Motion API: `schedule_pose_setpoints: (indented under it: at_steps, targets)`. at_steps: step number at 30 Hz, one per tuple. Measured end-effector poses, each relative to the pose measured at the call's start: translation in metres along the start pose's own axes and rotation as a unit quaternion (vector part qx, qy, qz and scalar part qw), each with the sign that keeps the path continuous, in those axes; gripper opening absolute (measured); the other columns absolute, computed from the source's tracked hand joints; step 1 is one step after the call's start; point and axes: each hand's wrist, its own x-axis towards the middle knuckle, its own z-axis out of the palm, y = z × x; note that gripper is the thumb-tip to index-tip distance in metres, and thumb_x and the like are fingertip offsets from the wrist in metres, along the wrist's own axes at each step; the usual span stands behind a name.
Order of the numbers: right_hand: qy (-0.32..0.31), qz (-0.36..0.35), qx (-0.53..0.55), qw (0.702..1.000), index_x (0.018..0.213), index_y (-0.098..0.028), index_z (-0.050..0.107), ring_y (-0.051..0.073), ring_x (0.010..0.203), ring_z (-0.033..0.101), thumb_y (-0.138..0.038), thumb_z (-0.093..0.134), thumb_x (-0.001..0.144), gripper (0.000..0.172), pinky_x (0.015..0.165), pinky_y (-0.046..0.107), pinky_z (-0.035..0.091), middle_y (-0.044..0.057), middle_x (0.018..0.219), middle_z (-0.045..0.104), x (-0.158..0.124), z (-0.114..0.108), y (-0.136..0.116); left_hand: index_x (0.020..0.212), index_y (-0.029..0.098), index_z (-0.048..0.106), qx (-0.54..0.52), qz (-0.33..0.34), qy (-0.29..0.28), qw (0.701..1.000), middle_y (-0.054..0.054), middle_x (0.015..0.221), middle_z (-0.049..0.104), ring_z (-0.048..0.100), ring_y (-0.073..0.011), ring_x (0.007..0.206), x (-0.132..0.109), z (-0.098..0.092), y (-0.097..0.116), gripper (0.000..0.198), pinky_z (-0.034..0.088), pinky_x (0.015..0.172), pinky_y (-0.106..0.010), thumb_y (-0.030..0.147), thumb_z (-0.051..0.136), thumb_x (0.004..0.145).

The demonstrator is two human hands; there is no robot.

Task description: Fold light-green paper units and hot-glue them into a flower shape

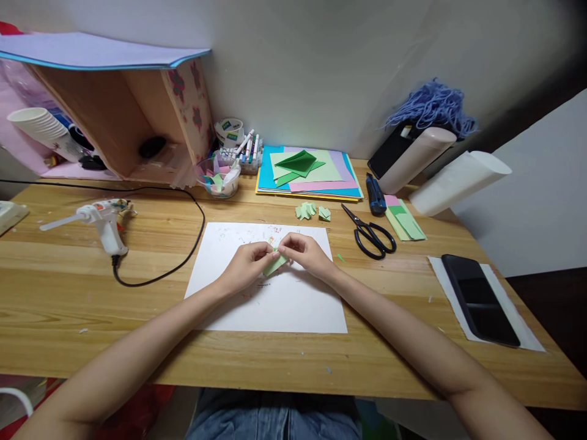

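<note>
Both hands meet over a white sheet (pixel 275 305) lying on the wooden desk (pixel 68 287). My left hand (pixel 247 264) and my right hand (pixel 306 252) pinch a small light green piece of paper (pixel 275 264) between their fingertips, just above the sheet. The fingers of both hands are closed on it. Two or three small folded green paper pieces (pixel 312 211) lie beyond the sheet.
Black scissors (pixel 370 234) and a dark utility knife (pixel 376 194) lie right of the sheet. A stack of coloured paper (pixel 312 171) sits at the back. A white glue gun (pixel 103 221) with black cord is at the left. A black phone (pixel 479 299) rests at the right.
</note>
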Motion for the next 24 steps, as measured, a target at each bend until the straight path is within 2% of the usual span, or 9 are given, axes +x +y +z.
schedule_pose_setpoints:
  at_steps: [4,9,12,16,21,24]
  targets:
    - [0.004,-0.005,-0.015,1.0,0.072,-0.016,0.055,0.01,0.061,0.052,-0.039,0.058,0.076,0.023,0.057,0.024,0.042,0.0,0.069,0.055,-0.002,0.002,-0.003,0.068,0.014,0.057,0.008,-0.009,-0.007,1.0,-0.002,0.066,0.06,0.051,-0.0131,0.061,-0.002,0.002,0.002,0.034,0.036,0.057,-0.023,0.043,0.046,0.081]
    - [0.062,-0.007,-0.04,0.997,0.072,-0.017,0.053,0.011,0.061,0.051,-0.041,0.056,0.079,0.025,0.058,0.024,0.042,0.0,0.068,0.054,-0.006,0.01,-0.003,0.065,0.015,0.054,-0.027,-0.017,-0.008,0.999,0.001,0.06,0.053,0.046,-0.0111,0.057,0.001,0.002,-0.002,0.032,0.033,0.054,-0.022,0.042,0.048,0.08]
    - [0.073,0.001,-0.037,0.997,0.075,-0.018,0.05,0.012,0.062,0.054,-0.042,0.052,0.081,0.025,0.058,0.025,0.043,-0.001,0.07,0.055,-0.008,0.015,0.0,0.063,0.015,0.051,-0.039,-0.018,-0.016,0.999,0.002,0.058,0.05,0.044,-0.0105,0.056,0.002,0.001,-0.004,0.032,0.032,0.055,-0.022,0.042,0.048,0.08]
    - [0.041,0.016,-0.007,0.999,0.076,-0.02,0.044,0.012,0.059,0.057,-0.043,0.047,0.085,0.024,0.057,0.025,0.043,-0.003,0.067,0.053,-0.009,0.016,0.0,0.061,0.015,0.048,-0.032,-0.018,-0.002,0.999,0.003,0.056,0.044,0.039,-0.0096,0.055,0.001,0.001,-0.004,0.032,0.03,0.053,-0.022,0.04,0.047,0.081]
    - [-0.016,-0.01,-0.1,0.995,0.069,-0.019,0.044,0.012,0.061,0.052,-0.042,0.042,0.087,0.029,0.059,0.024,0.037,-0.003,0.061,0.049,-0.009,0.01,-0.005,0.061,0.015,0.047,-0.027,-0.016,0.014,0.999,0.003,0.056,0.044,0.039,-0.0099,0.054,0.001,0.001,-0.002,0.031,0.03,0.053,-0.022,0.039,0.047,0.081]
    - [-0.008,-0.032,-0.128,0.991,0.068,-0.019,0.043,0.011,0.06,0.048,-0.039,0.041,0.088,0.029,0.057,0.023,0.034,-0.003,0.061,0.047,-0.01,0.01,-0.005,0.058,0.015,0.047,-0.025,-0.013,0.012,1.0,0.003,0.054,0.043,0.039,-0.0095,0.053,0.001,0.0,0.0,0.032,0.03,0.052,-0.022,0.039,0.048,0.08]
